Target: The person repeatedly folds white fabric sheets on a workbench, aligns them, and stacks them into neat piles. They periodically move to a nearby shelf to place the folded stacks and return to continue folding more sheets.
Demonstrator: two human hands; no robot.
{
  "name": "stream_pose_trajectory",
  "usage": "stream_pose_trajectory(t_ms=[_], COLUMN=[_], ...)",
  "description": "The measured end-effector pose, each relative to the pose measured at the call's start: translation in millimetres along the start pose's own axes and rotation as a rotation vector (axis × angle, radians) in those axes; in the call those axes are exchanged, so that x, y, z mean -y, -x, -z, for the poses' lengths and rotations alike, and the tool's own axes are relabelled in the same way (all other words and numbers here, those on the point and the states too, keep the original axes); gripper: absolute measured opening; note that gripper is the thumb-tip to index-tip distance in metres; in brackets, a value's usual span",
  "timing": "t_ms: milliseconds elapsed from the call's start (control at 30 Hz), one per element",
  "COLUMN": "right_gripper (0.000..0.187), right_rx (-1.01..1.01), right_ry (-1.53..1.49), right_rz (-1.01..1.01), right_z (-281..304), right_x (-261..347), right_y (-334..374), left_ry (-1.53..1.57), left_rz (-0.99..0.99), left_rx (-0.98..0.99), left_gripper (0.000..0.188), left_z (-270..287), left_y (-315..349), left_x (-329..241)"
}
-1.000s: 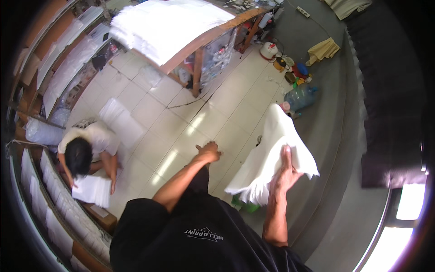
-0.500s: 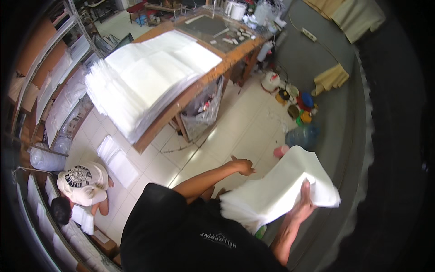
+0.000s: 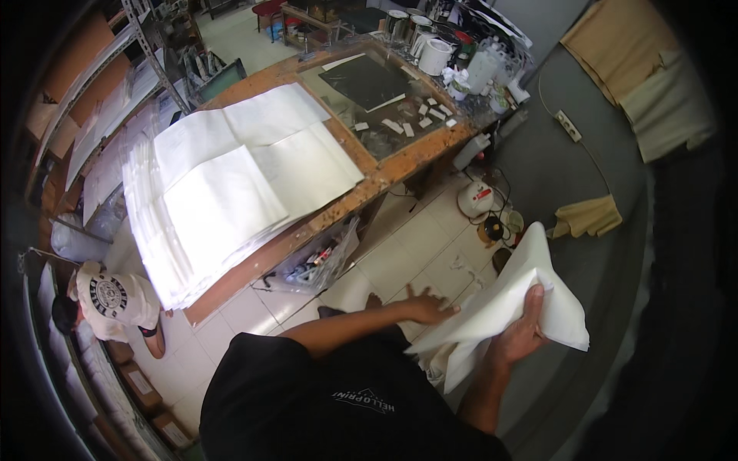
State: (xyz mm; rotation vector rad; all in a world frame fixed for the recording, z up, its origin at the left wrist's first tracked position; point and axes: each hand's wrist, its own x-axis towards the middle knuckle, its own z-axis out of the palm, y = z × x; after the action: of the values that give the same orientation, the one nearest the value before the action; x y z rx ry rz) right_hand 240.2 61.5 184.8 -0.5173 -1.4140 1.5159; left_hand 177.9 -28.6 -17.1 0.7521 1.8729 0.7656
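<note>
My right hand (image 3: 523, 336) grips a bundle of white sheets (image 3: 492, 303), thumb on top and fingers hidden underneath. The bundle bends over the hand, and one corner stands up at its far end. Its loose end fans out toward my body. Just left of that loose end is my left hand (image 3: 429, 306), with fingers spread and nothing in it. The fingertips come near the edge of the sheets; whether they touch I cannot tell. A thick stack of similar white sheets (image 3: 223, 184), with creases across the top, lies on the wooden table (image 3: 377, 184) ahead of me.
Small white pieces (image 3: 400, 127) and a dark sheet (image 3: 369, 81) lie on the table's glass panel. Cans and bottles (image 3: 436, 58) crowd its far end. A plastic bag (image 3: 315, 261) hangs below. At left a person (image 3: 115, 300) crouches beside shelves. A grey wall (image 3: 569, 169) runs along the right.
My left hand has moved right toward the bundle, and its fingers have spread. The bundle has bent more sharply in my right hand. My view has shifted closer to the table.
</note>
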Motion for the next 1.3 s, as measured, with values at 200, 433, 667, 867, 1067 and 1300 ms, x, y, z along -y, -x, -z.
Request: stream_pose_trajectory(t_ms=[200,433,667,867,1067,1300], right_gripper=[0.027,0.026,0.031,0.034,0.033,0.037], right_rx=[0.082,0.201,0.57,0.844,0.923,0.955], right_ry=[-0.078,-0.058,0.111,0.09,-0.136,0.073], right_rz=[0.105,0.239,0.056,-0.018,-0.319,-1.165], right_z=[-123.9,-253.4,-358.1,-456.6,-505.5,-427.3], right_x=[-10.4,-51.3,-120.9,-179.2,-234.8,-451.5], right_y=[-89.7,-155.5,-216.2,-230.7,-255.6,-292.2], left_ry=[1.744,1.956,1.874,1.828,1.917,1.329], left_rz=[-0.568,-1.042,-0.899,-0.575,-0.36,0.271], left_rx=[0.207,-0.548,-0.674,-1.134,-1.299,-1.59], left_gripper=[0.095,0.098,0.096,0.065,0.043,0.069], left_z=[91.6,257.8,382.8,420.1,456.7,395.0], left_y=[-41.5,-107.6,-48.9,-62.5,-21.3,-82.5], left_x=[-18.2,-0.6,54.4,118.5,125.9,180.1])
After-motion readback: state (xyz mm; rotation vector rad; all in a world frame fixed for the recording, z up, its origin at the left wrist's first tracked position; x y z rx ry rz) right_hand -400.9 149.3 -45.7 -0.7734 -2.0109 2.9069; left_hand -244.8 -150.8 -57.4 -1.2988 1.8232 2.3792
